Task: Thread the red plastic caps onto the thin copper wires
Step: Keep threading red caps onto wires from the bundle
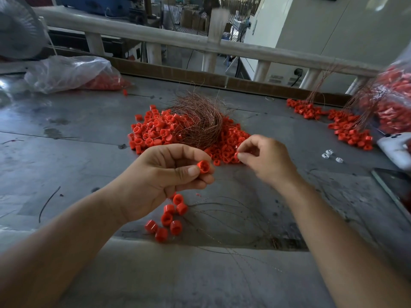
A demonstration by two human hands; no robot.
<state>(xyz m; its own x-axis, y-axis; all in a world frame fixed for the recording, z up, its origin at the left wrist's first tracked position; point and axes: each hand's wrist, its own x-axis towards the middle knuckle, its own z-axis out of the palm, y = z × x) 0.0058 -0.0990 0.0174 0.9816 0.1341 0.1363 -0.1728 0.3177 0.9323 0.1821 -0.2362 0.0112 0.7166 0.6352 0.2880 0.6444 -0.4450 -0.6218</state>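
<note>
over the bench [66,134]: left hand [169,174] pinches one cap [203,167], right hand [266,161] pinches a second cap [236,154].
risk: wire between them too thin to see; a slack grip could let strung caps [171,216] below slide off.

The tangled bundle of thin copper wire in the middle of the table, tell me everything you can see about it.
The tangled bundle of thin copper wire is a loose, nest-like mound of fine reddish-brown strands, with stray ends sticking up and outward. It lies on the pile of red plastic caps spread on the grey table, partly covering them.
</note>
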